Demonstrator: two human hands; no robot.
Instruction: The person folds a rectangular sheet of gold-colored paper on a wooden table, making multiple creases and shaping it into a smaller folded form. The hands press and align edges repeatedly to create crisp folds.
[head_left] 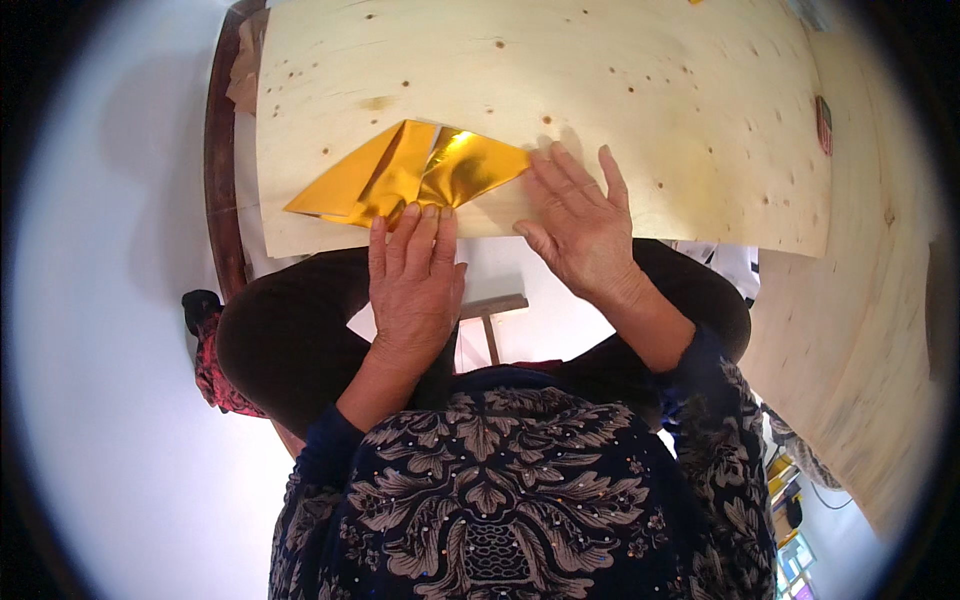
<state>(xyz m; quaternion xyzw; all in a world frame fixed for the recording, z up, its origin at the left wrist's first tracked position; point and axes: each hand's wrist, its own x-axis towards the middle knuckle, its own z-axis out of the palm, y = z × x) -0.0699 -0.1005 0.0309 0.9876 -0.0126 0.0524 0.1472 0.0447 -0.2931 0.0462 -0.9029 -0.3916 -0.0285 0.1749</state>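
A folded sheet of shiny gold foil paper point(385, 175) lies on the light wooden board near its front edge. Its shape is wide and low, pointed at the left and right, with a pale slit between two folded flaps near the top. My left hand point(415, 265) rests on the paper's near edge, fingers stretched out and side by side, the fingertips pressing on the foil. My right hand point(580, 215) is at the paper's right point, palm down with fingers spread. Its index-side fingertips are beside or touching that point; I cannot tell which.
The knotted plywood board point(700, 120) spreads out before me, over my knees. A small red object point(823, 126) lies at its right edge. Another wooden panel point(850, 330) stands at the right. A dark wooden bar point(222, 150) and brown paper point(246, 65) are at the left.
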